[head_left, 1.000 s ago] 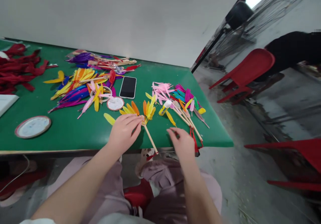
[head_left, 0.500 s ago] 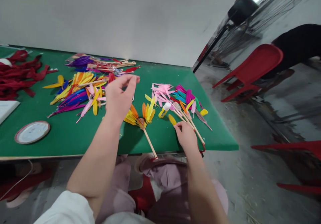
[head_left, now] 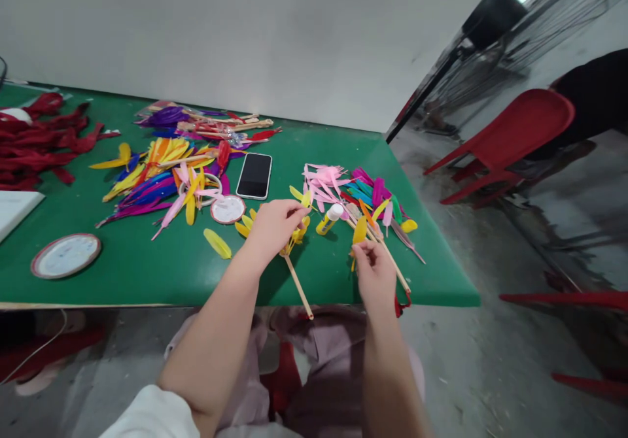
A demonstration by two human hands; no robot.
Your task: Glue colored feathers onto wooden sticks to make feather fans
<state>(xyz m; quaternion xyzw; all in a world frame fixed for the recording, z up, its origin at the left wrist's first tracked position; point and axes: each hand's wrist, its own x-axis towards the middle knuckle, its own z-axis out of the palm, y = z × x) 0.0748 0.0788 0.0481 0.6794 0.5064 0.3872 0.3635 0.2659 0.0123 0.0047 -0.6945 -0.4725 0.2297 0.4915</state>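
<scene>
My left hand [head_left: 277,229] is over a yellow-and-orange feather fan [head_left: 298,287] on a wooden stick, hiding much of its feathers. Its thumb and fingers are pinched together near a yellow feather tip, and I cannot make out what is between them. My right hand [head_left: 375,271] pinches a yellow feather [head_left: 360,230] by its lower end, upright above the table. A yellow glue stick [head_left: 330,219] with a white cap stands between the two hands. Left of my left hand, a loose yellow-green feather [head_left: 217,244] lies on the table.
The green table [head_left: 171,274] also bears a phone [head_left: 254,176], a small round lid [head_left: 227,209], a larger round lid [head_left: 66,255], dark red ribbons [head_left: 44,144], pink feathers [head_left: 324,182] and mixed feather bundles [head_left: 157,189]. A red chair [head_left: 515,137] and a person [head_left: 601,98] are to the right.
My left hand has come down from above the table onto the fan, uncovering the phone and small lid. My right hand has raised the yellow feather upright. The view has shifted slightly.
</scene>
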